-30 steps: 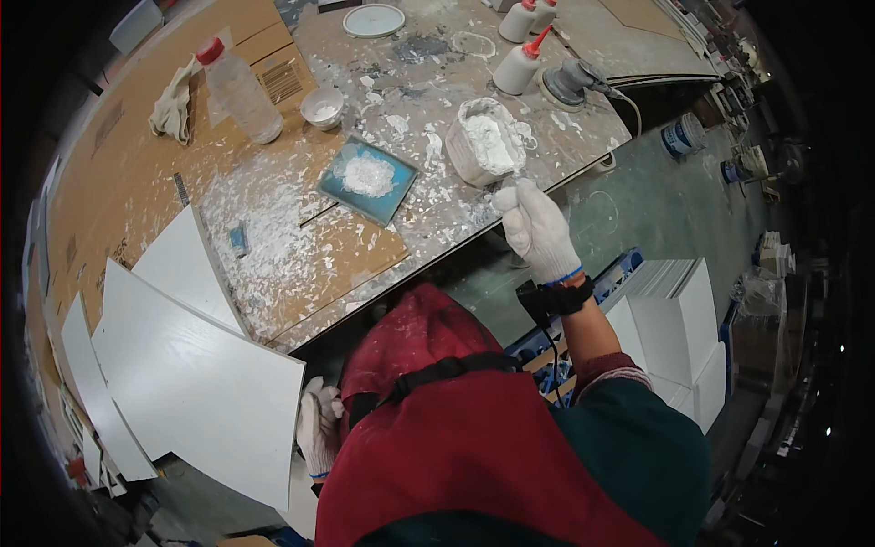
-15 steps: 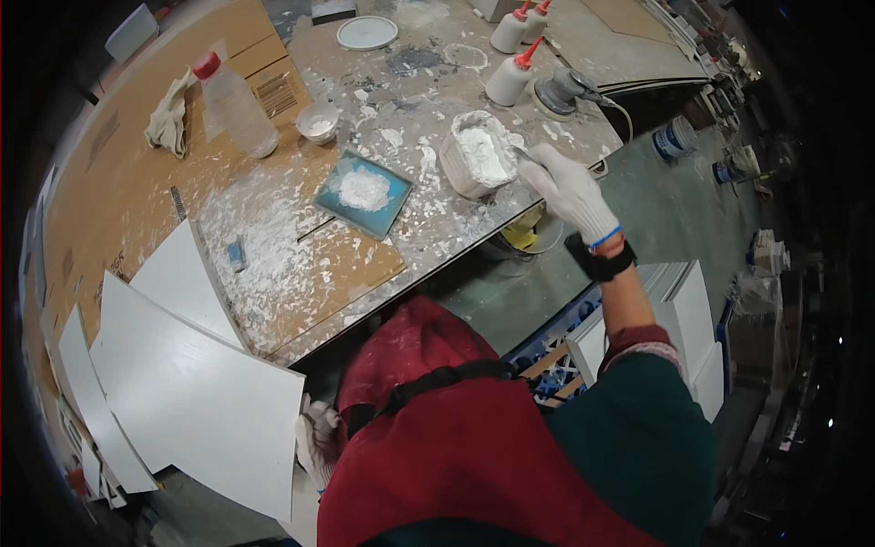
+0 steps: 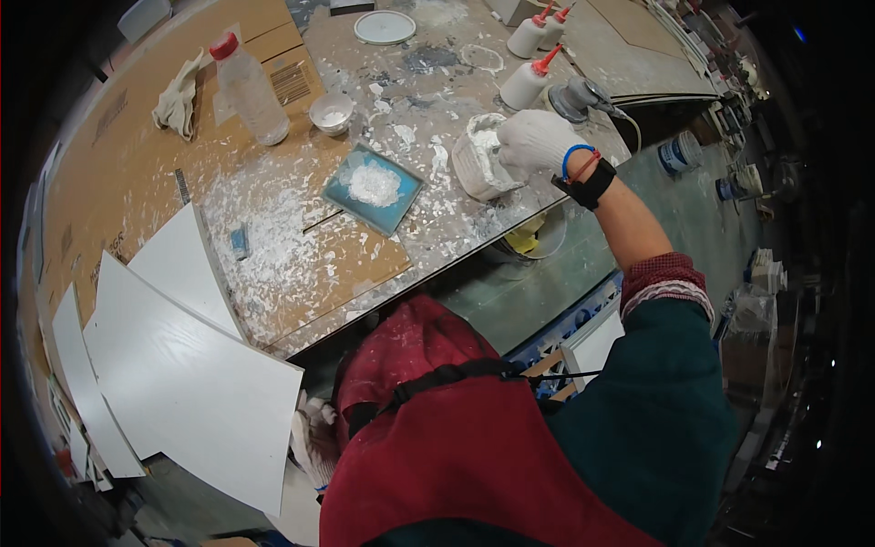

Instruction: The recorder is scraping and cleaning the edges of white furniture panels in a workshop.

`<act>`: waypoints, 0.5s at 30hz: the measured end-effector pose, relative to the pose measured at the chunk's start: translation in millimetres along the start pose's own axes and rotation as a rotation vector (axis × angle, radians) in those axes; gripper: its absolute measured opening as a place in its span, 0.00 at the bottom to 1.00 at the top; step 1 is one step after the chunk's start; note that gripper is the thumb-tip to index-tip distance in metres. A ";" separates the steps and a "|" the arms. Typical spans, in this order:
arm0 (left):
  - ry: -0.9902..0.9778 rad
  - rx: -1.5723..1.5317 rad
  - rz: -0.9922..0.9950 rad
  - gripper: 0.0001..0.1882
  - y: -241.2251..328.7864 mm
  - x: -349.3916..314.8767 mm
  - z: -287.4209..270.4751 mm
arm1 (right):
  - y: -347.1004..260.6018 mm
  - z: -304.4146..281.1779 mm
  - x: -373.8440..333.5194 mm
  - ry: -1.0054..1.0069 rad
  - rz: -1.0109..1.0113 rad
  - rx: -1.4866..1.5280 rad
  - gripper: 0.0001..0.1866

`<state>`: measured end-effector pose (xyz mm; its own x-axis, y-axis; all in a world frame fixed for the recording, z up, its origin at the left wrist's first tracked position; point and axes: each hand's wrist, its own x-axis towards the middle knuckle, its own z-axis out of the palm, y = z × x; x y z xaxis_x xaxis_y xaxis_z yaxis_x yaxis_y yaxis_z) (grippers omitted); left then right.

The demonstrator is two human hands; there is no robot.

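1. White paste (image 3: pixel 484 139) fills an upright tub (image 3: pixel 475 175), the landmark here, standing on the tabletop (image 3: pixel 415 114) just inside its near edge.
2. Right hand (image 3: pixel 536 141), gloved in white: at the tub's right rim, fingers curled together and covering part of the mouth. Whether they are clamped on anything cannot be told.
3. Left hand (image 3: pixel 314 436), likewise gloved: well to the left of the tub and nearer the body, just beside the right border of a curved panel (image 3: pixel 196 383). Partly hidden; its grip cannot be told.
4. Left of the tub: a blue plate (image 3: pixel 398 208) bearing a white heap, with a paste-flecked strip of tabletop between plate and tub.
5. Farther left of the tub and beyond: a bowl (image 3: pixel 330 125) and a red-capped bottle (image 3: pixel 252 98), near each other.
6. Beyond the tub: a squeeze bottle (image 3: pixel 524 87); beyond and right, a sander (image 3: pixel 571 100), close behind the right hand and narrowing its room.
7. Near side of the tub: the slanting tabletop edge, then floor (image 3: pixel 592 214), which the right forearm spans.
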<state>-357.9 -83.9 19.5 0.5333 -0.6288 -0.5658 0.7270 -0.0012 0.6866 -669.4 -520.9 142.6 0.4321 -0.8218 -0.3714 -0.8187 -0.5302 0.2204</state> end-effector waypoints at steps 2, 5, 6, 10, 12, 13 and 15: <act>0.012 0.003 -0.010 0.27 -0.7 3.2 -3.4 | 4.0 -2.2 4.9 -0.015 -0.068 0.027 0.15; -0.024 0.005 -0.003 0.28 -3.1 5.3 -7.6 | 15.1 -10.3 14.0 -0.094 -0.167 0.137 0.15; -0.044 0.002 -0.002 0.28 -3.3 5.9 -8.9 | 20.7 -12.7 15.5 -0.142 -0.170 0.215 0.15; -0.094 0.004 -0.008 0.27 -3.1 7.9 -14.8 | 42.6 -11.9 12.6 -0.324 -0.068 0.690 0.17; -0.094 0.008 -0.004 0.27 -3.8 8.7 -17.1 | 53.0 -8.7 7.6 -0.341 -0.117 0.902 0.17; -0.092 0.002 -0.006 0.28 -4.1 9.6 -17.7 | 54.5 -5.5 6.6 -0.351 -0.027 0.961 0.16; -0.083 0.004 -0.009 0.28 -4.3 10.1 -17.9 | 59.4 -2.4 2.7 -0.333 -0.036 0.986 0.16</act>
<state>-347.9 -76.3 2.7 0.4893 -0.6909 -0.5322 0.7294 -0.0102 0.6840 -716.0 -555.2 156.8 0.4588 -0.6303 -0.6263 -0.8179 -0.0241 -0.5749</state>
